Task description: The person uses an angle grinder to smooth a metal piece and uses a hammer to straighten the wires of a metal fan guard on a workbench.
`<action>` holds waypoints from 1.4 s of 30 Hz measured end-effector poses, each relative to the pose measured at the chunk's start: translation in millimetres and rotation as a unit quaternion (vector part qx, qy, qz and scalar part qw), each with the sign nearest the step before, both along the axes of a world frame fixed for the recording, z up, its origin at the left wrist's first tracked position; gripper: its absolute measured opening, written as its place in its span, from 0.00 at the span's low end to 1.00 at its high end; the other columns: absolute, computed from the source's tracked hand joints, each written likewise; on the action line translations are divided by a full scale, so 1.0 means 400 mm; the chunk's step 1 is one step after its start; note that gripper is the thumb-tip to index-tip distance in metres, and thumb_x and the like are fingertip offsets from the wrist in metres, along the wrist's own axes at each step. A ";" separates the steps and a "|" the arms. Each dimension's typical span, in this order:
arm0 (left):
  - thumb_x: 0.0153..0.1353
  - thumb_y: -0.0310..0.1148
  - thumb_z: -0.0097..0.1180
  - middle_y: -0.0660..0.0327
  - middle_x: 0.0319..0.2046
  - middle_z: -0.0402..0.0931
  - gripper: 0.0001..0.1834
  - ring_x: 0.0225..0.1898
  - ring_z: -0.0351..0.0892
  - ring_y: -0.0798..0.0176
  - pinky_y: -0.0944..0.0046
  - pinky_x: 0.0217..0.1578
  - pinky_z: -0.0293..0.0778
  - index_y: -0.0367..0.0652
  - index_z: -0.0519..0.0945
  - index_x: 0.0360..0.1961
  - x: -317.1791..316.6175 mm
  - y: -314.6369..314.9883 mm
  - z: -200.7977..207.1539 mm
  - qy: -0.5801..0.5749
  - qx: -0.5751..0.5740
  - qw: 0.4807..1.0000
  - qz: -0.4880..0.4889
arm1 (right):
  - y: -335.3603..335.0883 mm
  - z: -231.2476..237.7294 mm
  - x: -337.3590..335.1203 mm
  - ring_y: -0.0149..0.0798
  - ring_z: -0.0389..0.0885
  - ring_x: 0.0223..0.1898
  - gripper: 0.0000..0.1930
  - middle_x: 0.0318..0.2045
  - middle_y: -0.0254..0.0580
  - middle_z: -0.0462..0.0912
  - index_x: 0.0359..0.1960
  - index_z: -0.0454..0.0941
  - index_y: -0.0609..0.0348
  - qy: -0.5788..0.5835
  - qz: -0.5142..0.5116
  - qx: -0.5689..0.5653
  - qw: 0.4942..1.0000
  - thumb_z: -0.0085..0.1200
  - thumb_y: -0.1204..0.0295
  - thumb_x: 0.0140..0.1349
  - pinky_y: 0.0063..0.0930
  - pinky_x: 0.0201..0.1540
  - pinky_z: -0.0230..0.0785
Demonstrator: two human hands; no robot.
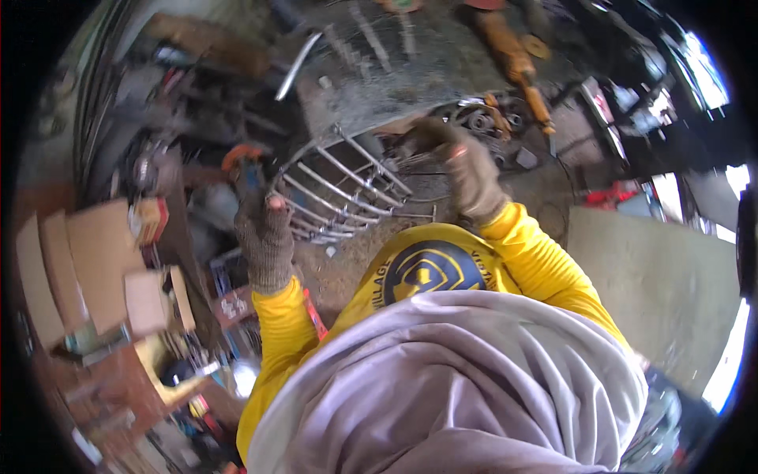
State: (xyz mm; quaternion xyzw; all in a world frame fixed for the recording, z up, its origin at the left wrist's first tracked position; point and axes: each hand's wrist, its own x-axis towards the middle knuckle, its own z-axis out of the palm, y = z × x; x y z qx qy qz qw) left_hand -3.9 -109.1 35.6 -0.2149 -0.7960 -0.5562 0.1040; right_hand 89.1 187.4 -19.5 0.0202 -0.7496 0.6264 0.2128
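A rack of shiny metal rods (347, 186) sits tilted between my hands, at the near edge of the dark workbench. My left hand (264, 233), in a grey-brown knit glove, is closed at the rack's left end, its bare thumb tip against the frame; its other fingers are partly hidden. To the right of the rack, my right hand (476, 178) is raised in a similar glove, apart from the rods. Motion smears its fingers, so their pose and anything in them are unclear.
The workbench (347, 103) carries loose metal rods and an orange-bodied tool (509, 55). Coiled metal parts (482, 118) crowd its near edge. Open cardboard boxes (99, 261) stand at left. A pale flat board (643, 292) lies at right.
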 end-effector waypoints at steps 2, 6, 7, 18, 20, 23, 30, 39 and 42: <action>0.61 0.57 0.60 0.66 0.28 0.77 0.28 0.33 0.73 0.68 0.65 0.34 0.68 0.37 0.79 0.35 0.013 -0.037 0.006 0.000 -0.015 0.998 0.067 | 0.052 -0.058 -0.038 0.33 0.80 0.40 0.36 0.43 0.44 0.84 0.59 0.72 0.67 -0.031 -0.018 -0.038 0.999 0.32 0.43 0.73 0.27 0.45 0.71; 0.61 0.53 0.61 0.60 0.26 0.79 0.25 0.28 0.76 0.64 0.63 0.32 0.71 0.35 0.79 0.36 0.046 -0.025 0.077 0.035 -0.098 0.984 0.141 | 0.090 -0.065 -0.123 0.32 0.81 0.31 0.32 0.36 0.43 0.84 0.56 0.74 0.68 -0.128 0.044 -0.119 0.984 0.33 0.47 0.75 0.25 0.38 0.73; 0.62 0.50 0.62 0.58 0.26 0.80 0.24 0.28 0.78 0.62 0.62 0.32 0.72 0.35 0.80 0.36 0.058 -0.026 0.078 0.074 -0.153 0.974 0.153 | 0.093 -0.062 -0.153 0.33 0.82 0.34 0.32 0.38 0.44 0.84 0.56 0.74 0.68 -0.171 0.082 -0.122 0.974 0.35 0.47 0.75 0.25 0.41 0.74; 0.65 0.34 0.59 0.50 0.32 0.83 0.12 0.34 0.84 0.55 0.60 0.38 0.77 0.33 0.82 0.40 0.096 -0.078 0.052 0.070 -0.186 0.933 0.300 | -0.093 -0.117 -0.960 0.57 0.75 0.59 0.39 0.54 0.62 0.78 0.61 0.71 0.63 -0.023 0.162 0.265 0.950 0.37 0.37 0.68 0.43 0.62 0.63; 0.66 0.32 0.57 0.50 0.32 0.83 0.11 0.33 0.84 0.57 0.61 0.37 0.77 0.33 0.81 0.39 0.057 -0.140 0.006 0.047 -0.108 0.949 0.291 | -0.064 -0.196 -1.091 0.58 0.73 0.61 0.40 0.56 0.63 0.77 0.61 0.71 0.63 -0.078 0.142 0.370 0.915 0.36 0.37 0.68 0.43 0.64 0.61; 0.66 0.32 0.58 0.50 0.31 0.83 0.10 0.30 0.83 0.60 0.61 0.33 0.77 0.34 0.82 0.39 0.025 -0.231 -0.050 0.028 -0.089 0.958 0.271 | -0.109 -0.228 -1.158 0.61 0.70 0.63 0.40 0.56 0.65 0.76 0.61 0.71 0.63 -0.197 0.119 0.540 0.810 0.35 0.37 0.67 0.43 0.65 0.59; 0.57 0.35 0.65 0.52 0.28 0.82 0.13 0.27 0.83 0.55 0.60 0.29 0.76 0.38 0.82 0.39 -0.107 -0.369 -0.036 0.121 -0.254 0.946 0.162 | -0.183 -0.198 -1.135 0.56 0.66 0.67 0.31 0.63 0.57 0.71 0.69 0.63 0.47 -0.291 0.088 0.638 0.707 0.38 0.47 0.69 0.46 0.69 0.55; 0.54 0.40 0.67 0.55 0.22 0.78 0.12 0.28 0.79 0.49 0.51 0.38 0.74 0.43 0.81 0.27 -0.223 -0.349 0.047 0.171 -0.249 0.949 0.087 | -0.041 -0.232 -1.065 0.47 0.84 0.43 0.27 0.45 0.49 0.85 0.53 0.81 0.53 -0.247 0.024 0.434 0.866 0.51 0.48 0.62 0.37 0.45 0.74; 0.54 0.39 0.67 0.54 0.27 0.79 0.12 0.32 0.79 0.48 0.48 0.49 0.71 0.43 0.81 0.30 -0.243 -0.351 0.067 0.230 -0.303 0.922 0.067 | -0.070 -0.195 -0.971 0.39 0.84 0.40 0.22 0.44 0.46 0.84 0.58 0.77 0.53 -0.224 -0.012 0.325 0.919 0.51 0.58 0.66 0.35 0.42 0.74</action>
